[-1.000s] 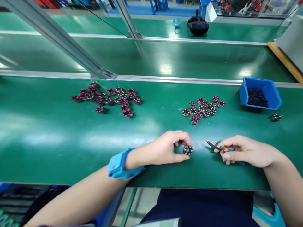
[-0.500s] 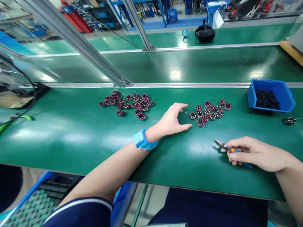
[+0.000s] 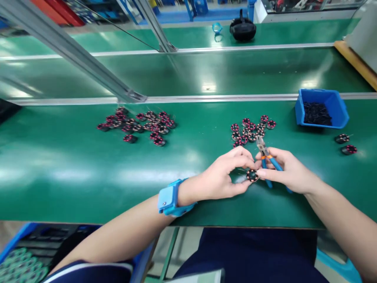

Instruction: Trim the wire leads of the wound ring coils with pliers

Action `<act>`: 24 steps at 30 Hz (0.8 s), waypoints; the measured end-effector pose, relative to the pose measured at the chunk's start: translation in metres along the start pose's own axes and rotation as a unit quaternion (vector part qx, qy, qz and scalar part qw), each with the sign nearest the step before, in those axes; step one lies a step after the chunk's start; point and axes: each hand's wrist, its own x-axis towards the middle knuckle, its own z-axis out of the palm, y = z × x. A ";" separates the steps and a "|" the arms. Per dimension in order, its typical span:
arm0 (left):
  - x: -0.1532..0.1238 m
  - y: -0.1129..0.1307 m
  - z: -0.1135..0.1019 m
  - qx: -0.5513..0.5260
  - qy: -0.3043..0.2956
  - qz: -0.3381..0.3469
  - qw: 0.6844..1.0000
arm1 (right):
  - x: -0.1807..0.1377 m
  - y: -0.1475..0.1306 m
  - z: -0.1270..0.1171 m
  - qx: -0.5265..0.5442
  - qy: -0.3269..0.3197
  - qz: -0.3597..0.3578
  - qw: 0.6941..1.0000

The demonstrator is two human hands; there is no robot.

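Observation:
A small ring-shaped motor stator (image 3: 252,175) with copper-coloured windings and thin wire ends is held between the fingertips of my left hand (image 3: 222,173). My right hand (image 3: 294,171) grips a pair of side cutters (image 3: 266,154) with blue and orange handles, jaws pointing up and away from me. The right fingertips also touch the stator's right side. Just beyond both hands lies a cluster of similar stators (image 3: 251,127), their windings pink and copper. A blue wristband (image 3: 173,198) is on my left wrist.
Another pile of stators (image 3: 141,125) is on the green table (image 3: 73,173) to the left. At the right stands a blue bin (image 3: 338,114) of thin black pieces, with two stators (image 3: 349,149) in front. A metal post (image 3: 88,63) slants down to the back rail.
My left hand has gone from open beside the cluster to holding a stator. My right hand has moved left to meet it with the cutters. A second stator now shows by the bin.

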 end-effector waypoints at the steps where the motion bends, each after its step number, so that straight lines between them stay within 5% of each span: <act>1: 0.002 0.001 0.005 -0.008 -0.012 0.002 1.000 | 0.000 0.000 0.001 0.001 -0.001 -0.005 1.000; 8: 0.006 -0.002 0.014 -0.021 0.065 -0.096 0.993 | 0.000 -0.001 0.000 0.013 0.044 -0.016 0.999; 14: 0.009 -0.002 0.018 -0.052 0.226 0.002 0.973 | 0.001 0.003 0.005 0.034 0.051 0.007 0.998; 17: 0.008 -0.003 0.014 -0.089 0.333 -0.012 0.939 | 0.002 0.004 0.006 0.051 0.069 0.024 0.996; 21: 0.004 -0.004 0.016 -0.185 0.233 -0.157 0.942 | 0.005 0.005 0.007 0.082 0.100 0.047 0.991; 24: 0.005 -0.006 0.019 -0.213 0.196 -0.182 0.940 | 0.005 0.006 0.007 0.088 0.101 0.058 0.989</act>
